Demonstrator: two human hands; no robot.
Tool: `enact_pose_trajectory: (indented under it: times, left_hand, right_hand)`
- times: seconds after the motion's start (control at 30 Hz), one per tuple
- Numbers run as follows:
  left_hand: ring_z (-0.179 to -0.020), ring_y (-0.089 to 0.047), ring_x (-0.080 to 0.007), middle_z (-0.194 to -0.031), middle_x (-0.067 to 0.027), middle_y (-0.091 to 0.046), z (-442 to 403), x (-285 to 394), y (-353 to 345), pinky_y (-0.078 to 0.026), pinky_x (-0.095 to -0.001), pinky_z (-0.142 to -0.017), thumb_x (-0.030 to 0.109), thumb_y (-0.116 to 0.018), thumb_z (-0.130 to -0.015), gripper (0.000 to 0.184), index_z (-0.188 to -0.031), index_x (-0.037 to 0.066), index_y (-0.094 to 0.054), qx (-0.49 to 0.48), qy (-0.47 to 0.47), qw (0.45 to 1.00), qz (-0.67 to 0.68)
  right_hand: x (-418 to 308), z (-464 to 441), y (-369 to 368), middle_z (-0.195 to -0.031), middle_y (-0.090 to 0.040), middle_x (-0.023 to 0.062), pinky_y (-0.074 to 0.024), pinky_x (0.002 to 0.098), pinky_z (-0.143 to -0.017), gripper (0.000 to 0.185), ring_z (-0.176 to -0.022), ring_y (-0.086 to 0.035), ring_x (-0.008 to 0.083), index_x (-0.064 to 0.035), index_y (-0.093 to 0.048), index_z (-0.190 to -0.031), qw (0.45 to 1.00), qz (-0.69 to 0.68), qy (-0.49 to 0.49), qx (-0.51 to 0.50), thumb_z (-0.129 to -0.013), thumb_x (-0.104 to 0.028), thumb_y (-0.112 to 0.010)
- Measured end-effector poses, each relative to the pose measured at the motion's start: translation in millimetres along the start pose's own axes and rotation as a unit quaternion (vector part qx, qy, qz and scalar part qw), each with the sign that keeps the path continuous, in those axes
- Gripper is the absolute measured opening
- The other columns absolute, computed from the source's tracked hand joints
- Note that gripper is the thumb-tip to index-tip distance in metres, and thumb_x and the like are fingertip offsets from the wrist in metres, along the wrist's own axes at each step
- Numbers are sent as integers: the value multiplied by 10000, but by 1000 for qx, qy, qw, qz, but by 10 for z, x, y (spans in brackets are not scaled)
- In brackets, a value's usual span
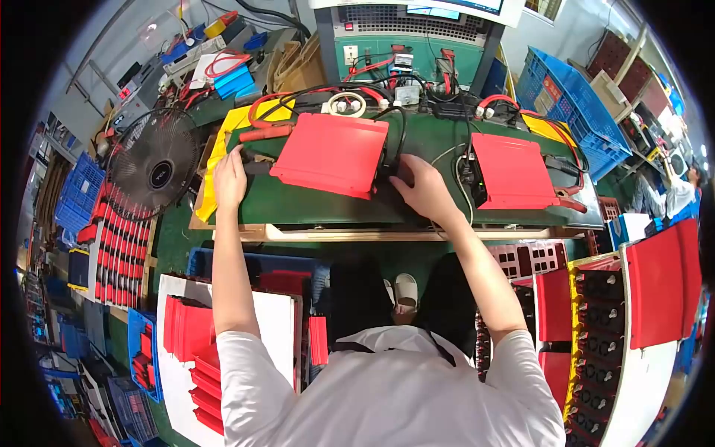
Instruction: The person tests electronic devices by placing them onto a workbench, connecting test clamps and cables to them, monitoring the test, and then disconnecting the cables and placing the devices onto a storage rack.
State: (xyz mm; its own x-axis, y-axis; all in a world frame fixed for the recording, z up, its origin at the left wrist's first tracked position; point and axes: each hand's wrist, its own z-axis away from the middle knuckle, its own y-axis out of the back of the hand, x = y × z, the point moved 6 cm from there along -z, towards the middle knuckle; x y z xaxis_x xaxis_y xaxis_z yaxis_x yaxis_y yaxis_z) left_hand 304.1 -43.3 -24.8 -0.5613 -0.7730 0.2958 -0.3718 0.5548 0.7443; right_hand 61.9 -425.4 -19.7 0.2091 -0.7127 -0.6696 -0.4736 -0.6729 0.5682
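Note:
A red metal case point(331, 154) lies slightly askew on the green bench mat point(320, 212) in front of me. At its left end, my left hand point(229, 179) is closed around a black-handled clamp point(258, 167); part of the clamp is hidden by the fingers. A red-handled clamp point(266, 133) sits just above it, at the same end. My right hand point(421, 188) pinches a black plug point(387, 170) at the case's right end, where a black cable point(404, 134) loops upward. Further right lies a second red case point(514, 171) with leads at both ends.
A test rack point(413, 56) stands behind the bench, with cables along its base. A black fan point(156, 167) is at the left. Blue crates point(570, 104) stand at the back right. Stacked red panels point(197, 328) and black fan parts point(599, 346) flank me. Another person point(674, 194) is far right.

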Motion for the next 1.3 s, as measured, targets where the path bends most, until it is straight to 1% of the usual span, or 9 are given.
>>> enact_pose_trajectory:
  times: [0.07,0.27,0.37,0.43,0.5,0.7,0.97,1.07,1.3]
  left_hand:
    - [-1136,-642,-423,-1178,-238,-714,3,12,7,-471,-495,-1014,278,-330,-1143,462,-1319,12,-665,14,-22,1000,-9]
    - [-1220,-616,-384,-1235,-182,-706,71,216,146,-462,-470,-1064,240,-570,-1088,312,-1243,5,-703,124,-18,992,14]
    - [-1130,-649,-343,-1180,-165,-712,193,943,439,-494,-445,-1018,165,-611,-1058,225,-1191,6,-699,181,-31,980,73]
    - [-1033,-695,-281,-1087,-142,-739,346,1449,476,-529,-399,-942,103,-616,-1047,156,-1117,4,-713,141,31,946,291]
    - [-975,-698,-173,-1073,-98,-751,555,2011,394,-541,-328,-875,163,-579,-1090,229,-1161,-13,-709,75,-60,939,329]
    - [-843,-728,-211,-978,-123,-749,629,3657,-199,-561,-309,-753,90,-628,-1047,156,-1160,18,-708,-171,-97,849,491]
    - [-855,-692,-137,-928,-76,-743,-33,4047,-1708,-542,-316,-756,311,-687,-1051,323,-1183,16,-671,-264,-45,858,438]
    - [-822,-661,-111,-905,-39,-737,-50,4208,-2102,-525,-303,-727,388,-701,-1040,377,-1143,26,-674,-429,-29,763,483]
    - [-862,-622,-81,-954,16,-708,-5,4301,-2382,-475,-257,-763,370,-686,-1048,277,-1082,95,-691,-451,-53,655,604]
  right_hand:
    - [-170,107,220,-990,-685,178,-545,460,-823,359,-948,-668,389,-9,-653,-1216,997,30,69,31,-904,-138,-777]
    - [-334,367,1101,-1008,-727,165,-547,445,-882,215,-970,-689,363,-18,-724,-1110,995,82,34,52,-931,-135,-746]
    - [-260,506,1521,-1005,-747,173,-546,457,-907,184,-990,-706,372,-21,-737,-1091,984,138,17,108,-943,-130,-729]
    - [-101,620,1706,-1081,-752,187,-541,448,-949,202,-1062,-704,383,-17,-738,-1142,980,154,-9,127,-983,-132,-690]
    - [101,739,1767,-1137,-751,201,-532,446,-1001,210,-1130,-699,383,0,-734,-1158,977,143,-72,137,-998,-117,-664]
    - [272,890,1692,-1257,-732,216,-473,488,-1122,216,-1265,-664,378,15,-738,-1150,966,207,-37,154,-1013,-95,-612]
    - [320,902,1678,-1275,-728,214,-457,486,-1135,238,-1283,-654,376,5,-739,-1173,969,188,-43,157,-1028,-122,-598]
    - [333,902,1675,-1266,-729,223,-460,489,-1132,239,-1276,-658,385,13,-738,-1173,967,196,-33,162,-1027,-116,-599]
    - [323,896,1691,-1291,-726,212,-448,469,-1149,247,-1315,-639,369,21,-737,-1190,970,186,-54,147,-1049,-114,-586]
